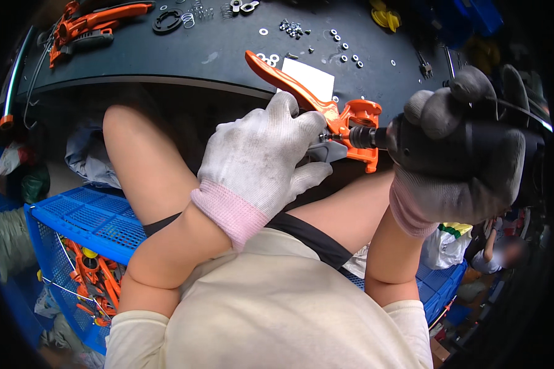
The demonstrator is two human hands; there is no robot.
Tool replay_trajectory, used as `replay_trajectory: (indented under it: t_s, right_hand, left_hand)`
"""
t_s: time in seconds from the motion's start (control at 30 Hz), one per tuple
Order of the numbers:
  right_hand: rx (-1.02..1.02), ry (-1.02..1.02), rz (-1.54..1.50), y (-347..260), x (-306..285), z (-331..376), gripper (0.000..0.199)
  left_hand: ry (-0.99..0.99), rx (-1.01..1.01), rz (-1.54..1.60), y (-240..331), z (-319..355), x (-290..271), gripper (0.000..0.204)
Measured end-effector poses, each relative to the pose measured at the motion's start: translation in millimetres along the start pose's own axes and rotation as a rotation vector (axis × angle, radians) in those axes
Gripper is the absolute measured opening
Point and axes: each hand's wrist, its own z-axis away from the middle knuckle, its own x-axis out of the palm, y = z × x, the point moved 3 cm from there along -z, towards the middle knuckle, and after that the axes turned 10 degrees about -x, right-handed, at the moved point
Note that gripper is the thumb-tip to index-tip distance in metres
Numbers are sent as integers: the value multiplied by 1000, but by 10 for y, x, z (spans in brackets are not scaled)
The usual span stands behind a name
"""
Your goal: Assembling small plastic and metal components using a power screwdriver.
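Note:
My left hand (258, 147), in a whitish knit glove with a pink cuff, is closed round an orange metal tool part (360, 111) with a long curved handle and an open bracket. A dark grey piece (328, 152) shows beneath its fingers, against the orange part. In a darker, soiled glove, my right hand (468, 190) grips a black power screwdriver (428, 144). The driver lies sideways, its chuck pointing left into the orange bracket. Its bit reaches the middle of the part beside my left fingertips; the exact contact point is too small to make out.
On the dark workbench (215, 58) lie a white card (311, 77), washers, small screws (294, 28), springs and a black ring (167, 21). An orange tool (80, 31) rests at far left. A blue crate (104, 227) with orange parts stands left; a person (492, 255) is at right.

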Motion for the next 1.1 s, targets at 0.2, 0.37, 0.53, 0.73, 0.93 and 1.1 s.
replay_trajectory:
  t_s: [0.2,0.37,0.53,0.73,0.93,1.1]
  right_hand:
    - [38,-293,-503,99,181,-285,44]
    - [116,-47,-540,131,315,-353,41]
    - [-44,-16,-484,143,423,-326,43]
    - [-94,-112,-149,62,425,-347,41]
    - [-51,-77,-55,11,444,-283,39]
    - [-65,-16,-351,145,440,-282,36]
  left_hand:
    - [40,19,79,-37,12,3,42]
    - [33,34,56,-55,2,19,41]
    - [45,39,70,-54,13,18,41]
    - [29,37,67,-29,30,27,42]
    - [-1,-4,62,-25,36,13,42]
    - [12,13,71,-58,-25,14,45]
